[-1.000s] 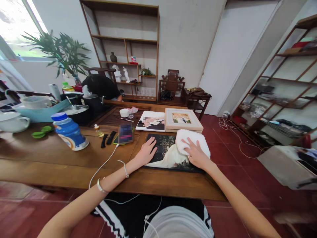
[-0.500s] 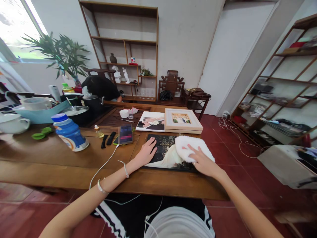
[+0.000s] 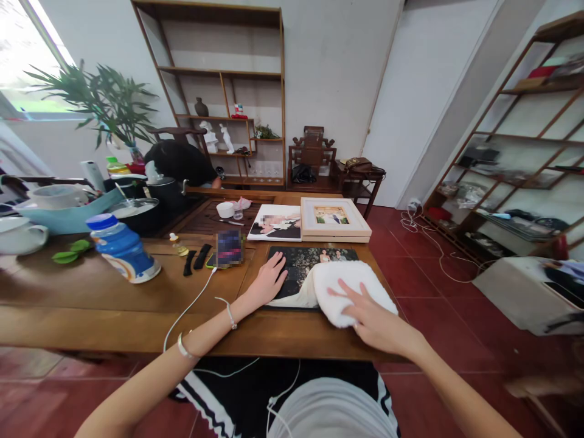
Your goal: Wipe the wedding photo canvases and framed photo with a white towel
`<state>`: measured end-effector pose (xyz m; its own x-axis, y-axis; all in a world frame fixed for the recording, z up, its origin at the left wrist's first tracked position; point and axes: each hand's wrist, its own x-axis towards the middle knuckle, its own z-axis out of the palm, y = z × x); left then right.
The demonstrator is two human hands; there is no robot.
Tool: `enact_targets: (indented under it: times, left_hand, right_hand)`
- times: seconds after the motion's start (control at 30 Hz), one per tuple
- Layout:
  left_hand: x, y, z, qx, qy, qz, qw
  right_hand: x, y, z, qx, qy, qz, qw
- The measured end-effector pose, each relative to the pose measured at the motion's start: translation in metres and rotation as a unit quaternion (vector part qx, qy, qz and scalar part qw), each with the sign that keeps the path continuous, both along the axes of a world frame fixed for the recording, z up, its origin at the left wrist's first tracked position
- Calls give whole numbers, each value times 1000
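1. Right hand (image 3: pixel 371 316): palm down on the white cloth (image 3: pixel 335 274), fingers spread and extended; whether the thumb nips the cloth's near edge cannot be told.
2. White cloth: directly under the right hand, well to the right of the left hand. It covers the near right part of the photo panel (image 3: pixel 298 267) and reaches past its near edge.
3. Left hand (image 3: pixel 271 283): flat and open on the panel's left end, gripping nothing.
4. Photo panel: flat on the tabletop (image 3: pixel 292 334), long axis running left to right before the person. Bare picture surface separates left hand from cloth; the right hand is nearer its right end.
5. Just beyond the panel: a white-edged print (image 3: pixel 276 222) and, to its right, a framed picture (image 3: pixel 335 231).
6. Farthest: a wooden shelf (image 3: pixel 219 72) against the wall.
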<state>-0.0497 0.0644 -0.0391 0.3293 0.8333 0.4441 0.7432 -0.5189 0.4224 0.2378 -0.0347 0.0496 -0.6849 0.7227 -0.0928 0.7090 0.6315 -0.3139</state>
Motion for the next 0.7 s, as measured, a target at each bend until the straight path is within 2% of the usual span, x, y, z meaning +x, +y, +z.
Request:
enact_targets:
  times: [0.1,0.17,0.23,0.33,0.43,0.5,0.6,0.7]
  left_hand:
    - [0,-1,1,3,7,2,1000]
    - [0,-1,1,2,11,3,1000]
    - [0,-1,2,-1,12,1,1000]
    - [0,0,2,-3,13,-1,1000]
    - [1,1,0,-2,10,-1,1000]
    - [1,2,-1,-1,6,0,1000]
    - [0,4,-3,-2,2,-1,1000]
    - [0,4,-4,-3,-6,-7,1000]
  right_hand:
    - [9,-30,14,-66,2,12,998]
    - [17,-30,17,-90,11,4,996]
    - [24,-13,14,-87,22,-13,996]
    - [31,32,3,-54,26,-48,997]
    - [27,80,-7,-19,13,-81,996]
    - [18,102,-11,13,0,-96,995]
    - [-1,111,-15,72,-18,-109,991]
    - [-20,86,-18,99,-22,-93,990]
